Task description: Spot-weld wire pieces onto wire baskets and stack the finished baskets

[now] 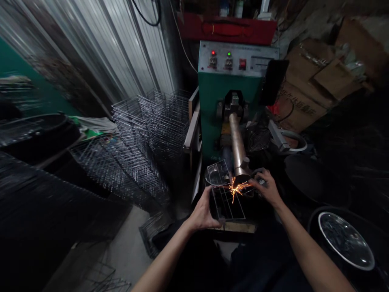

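Note:
My left hand (203, 211) grips a small wire rack (231, 209) along its left edge, thumb low and fingers higher up. The rack lies beneath the thick metal electrode arm (238, 142) of a spot welding machine (209, 93). Orange sparks (235, 188) spray from the wire right under the arm's tip. On the other side, my right hand (268, 187) is closed beside the arm's end, near the rack's right side. Whatever its fingers hold is dark and too unclear to name.
Stacked wire baskets (152, 125) rise on the left. A red light and a green light glow on the machine's panel (240, 59). Cardboard boxes (306, 97) are piled at the back right. A round bowl with a shiny rim (346, 241) sits at the lower right.

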`<state>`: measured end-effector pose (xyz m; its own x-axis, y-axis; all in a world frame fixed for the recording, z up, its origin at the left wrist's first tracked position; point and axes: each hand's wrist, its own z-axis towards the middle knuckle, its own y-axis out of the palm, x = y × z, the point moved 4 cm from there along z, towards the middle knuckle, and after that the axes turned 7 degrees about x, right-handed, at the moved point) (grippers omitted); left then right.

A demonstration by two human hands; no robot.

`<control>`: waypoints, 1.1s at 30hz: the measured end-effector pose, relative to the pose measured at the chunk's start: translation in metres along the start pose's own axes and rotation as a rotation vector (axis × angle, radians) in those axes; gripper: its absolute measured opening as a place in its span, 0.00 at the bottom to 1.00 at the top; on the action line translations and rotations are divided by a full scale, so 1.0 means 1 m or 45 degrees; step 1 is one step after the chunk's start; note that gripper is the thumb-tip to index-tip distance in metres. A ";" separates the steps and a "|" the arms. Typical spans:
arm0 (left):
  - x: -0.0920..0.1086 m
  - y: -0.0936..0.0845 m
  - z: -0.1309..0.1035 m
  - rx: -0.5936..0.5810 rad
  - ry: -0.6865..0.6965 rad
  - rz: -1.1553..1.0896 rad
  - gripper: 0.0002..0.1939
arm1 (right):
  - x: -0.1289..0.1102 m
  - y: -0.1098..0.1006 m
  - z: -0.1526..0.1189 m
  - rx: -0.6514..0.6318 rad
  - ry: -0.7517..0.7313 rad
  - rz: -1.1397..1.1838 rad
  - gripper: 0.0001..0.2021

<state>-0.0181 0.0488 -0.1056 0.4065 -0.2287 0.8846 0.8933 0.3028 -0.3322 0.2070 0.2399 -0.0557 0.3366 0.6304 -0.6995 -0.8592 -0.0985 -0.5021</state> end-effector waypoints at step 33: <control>0.115 -0.116 -0.127 0.006 -0.475 0.512 0.28 | -0.044 -0.026 -0.096 -0.261 -0.057 -0.179 0.17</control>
<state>-0.0508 -0.1296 -0.0072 0.6195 0.2489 0.7445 0.6804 0.3028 -0.6673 0.2514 0.1403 -0.0606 0.4257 0.6820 -0.5946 -0.7075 -0.1587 -0.6886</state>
